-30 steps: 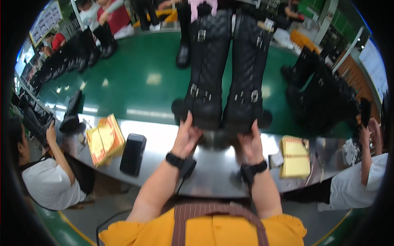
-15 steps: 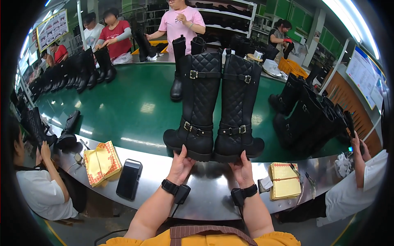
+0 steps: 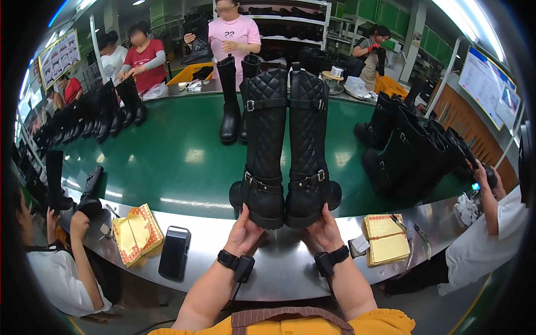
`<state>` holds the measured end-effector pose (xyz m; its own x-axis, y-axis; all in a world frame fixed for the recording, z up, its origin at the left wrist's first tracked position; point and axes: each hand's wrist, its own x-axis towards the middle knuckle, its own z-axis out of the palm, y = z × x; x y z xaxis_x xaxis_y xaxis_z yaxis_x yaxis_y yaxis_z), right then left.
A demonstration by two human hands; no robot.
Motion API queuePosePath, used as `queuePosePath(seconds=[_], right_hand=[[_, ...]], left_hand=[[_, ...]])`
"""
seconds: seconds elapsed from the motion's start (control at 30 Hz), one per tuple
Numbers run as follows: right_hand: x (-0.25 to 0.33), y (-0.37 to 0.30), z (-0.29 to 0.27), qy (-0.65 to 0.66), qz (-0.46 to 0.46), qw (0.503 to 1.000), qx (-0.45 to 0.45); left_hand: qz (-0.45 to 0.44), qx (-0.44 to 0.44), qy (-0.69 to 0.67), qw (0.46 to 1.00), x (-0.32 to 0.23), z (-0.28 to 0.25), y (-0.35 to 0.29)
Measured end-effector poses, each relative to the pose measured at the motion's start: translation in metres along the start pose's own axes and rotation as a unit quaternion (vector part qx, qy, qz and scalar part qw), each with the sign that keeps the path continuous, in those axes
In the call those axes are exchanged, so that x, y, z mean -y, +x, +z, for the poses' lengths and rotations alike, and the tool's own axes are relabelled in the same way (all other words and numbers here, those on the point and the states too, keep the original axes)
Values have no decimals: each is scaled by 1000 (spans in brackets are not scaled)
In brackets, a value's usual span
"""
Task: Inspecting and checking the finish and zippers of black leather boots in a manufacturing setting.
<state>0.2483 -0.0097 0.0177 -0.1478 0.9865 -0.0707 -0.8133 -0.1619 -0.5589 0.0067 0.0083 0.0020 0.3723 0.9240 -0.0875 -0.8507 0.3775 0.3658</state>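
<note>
Two tall black quilted boots with buckled straps, a left boot [image 3: 266,131] and a right boot [image 3: 309,131], stand upright side by side before me, their backs mostly facing me and toes angled outward. My left hand [image 3: 243,235] grips the left boot low at the heel, thumb up along its back and the other fingers partly hidden beneath the sole. In the same way my right hand [image 3: 325,230] holds the right boot's heel, with its fingers partly out of sight. Both boots are over the near edge of the green table surface [image 3: 184,151].
Paper bundles lie left [image 3: 138,234] and right [image 3: 386,240] on the metal edge [image 3: 218,268]. A black phone [image 3: 174,254] is by the left bundle. More boots [image 3: 407,156] stand at right; a plain pair [image 3: 229,103] stands beyond mine. Co-workers flank me and stand across the table.
Both boots have turned so their backs face me more and their toes show less. A person across the table has raised a boot; the person at left has lifted another.
</note>
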Motion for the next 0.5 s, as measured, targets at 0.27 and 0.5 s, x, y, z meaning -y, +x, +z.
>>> queuePosePath(seconds=[0.27, 0.5], right_hand=[[-4, 2, -5, -55, -39, 997, -35], [19, -27, 9, -92, -140, 977, -129]], left_hand=[[91, -35, 81, 992, -9, 4, 1], [208, -244, 241, 916, -4, 59, -65]])
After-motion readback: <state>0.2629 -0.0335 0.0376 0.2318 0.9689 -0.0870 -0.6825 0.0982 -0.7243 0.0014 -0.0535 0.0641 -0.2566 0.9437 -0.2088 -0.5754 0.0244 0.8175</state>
